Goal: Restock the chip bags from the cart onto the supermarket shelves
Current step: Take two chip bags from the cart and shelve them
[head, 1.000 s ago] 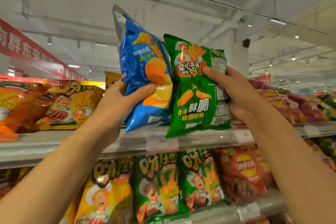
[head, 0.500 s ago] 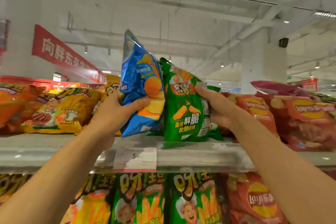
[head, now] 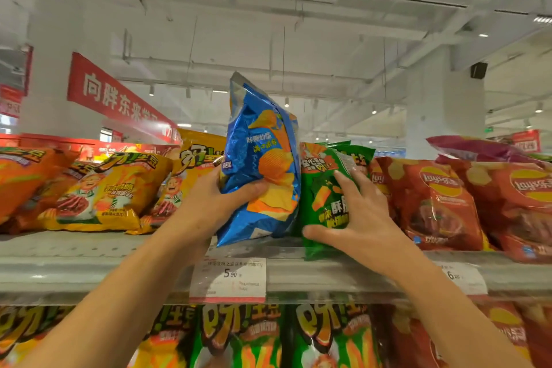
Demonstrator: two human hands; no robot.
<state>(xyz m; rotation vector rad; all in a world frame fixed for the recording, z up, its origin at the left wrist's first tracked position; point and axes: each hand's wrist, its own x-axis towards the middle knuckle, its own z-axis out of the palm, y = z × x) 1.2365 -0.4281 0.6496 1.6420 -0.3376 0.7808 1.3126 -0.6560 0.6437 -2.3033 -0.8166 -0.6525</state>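
Shelf [head: 89,266], top: blue bag [head: 263,170] upright, gripped by left hand [head: 209,203]; green bag [head: 325,197] just right, touching it, right hand [head: 358,218] pressing it with spread fingers; red bags [head: 433,200] farther right.

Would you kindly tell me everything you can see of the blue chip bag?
The blue chip bag is a glossy, crinkled foil pouch printed with ridged orange-yellow crisps and pale Chinese lettering, its top seal crimped. It stands nearly upright, leaning slightly left, its bottom at the front edge of the top shelf. The left hand grips its lower half, thumb across the front. A green chip bag stands immediately to its right, under the right hand.
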